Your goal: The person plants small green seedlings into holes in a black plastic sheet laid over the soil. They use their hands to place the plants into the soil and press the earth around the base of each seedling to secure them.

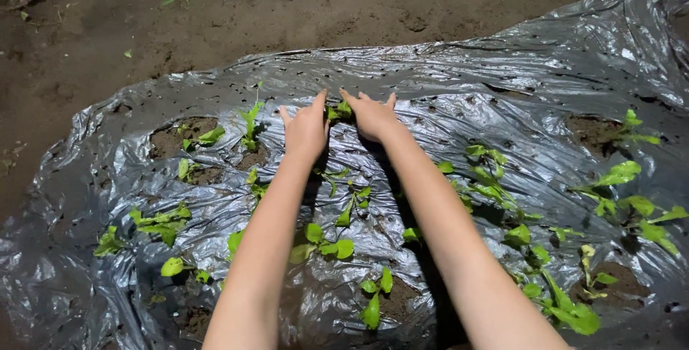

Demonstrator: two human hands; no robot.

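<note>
seedling (339, 111) between hands (337, 124), plastic mulch (445, 84)

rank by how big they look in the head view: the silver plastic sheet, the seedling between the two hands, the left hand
1. Crinkled silver plastic mulch sheet, covering most of the view.
2. Left hand.
3. Small green-leaved seedling between the hands, only partly visible, so its full size is unsure.

The right hand looks about like the left.

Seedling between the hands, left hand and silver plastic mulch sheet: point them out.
small green seedling (340, 110), head view, its leaves.
left hand (306, 129), head view, back of hand.
silver plastic mulch sheet (459, 77), head view, bare crinkled part.
</note>
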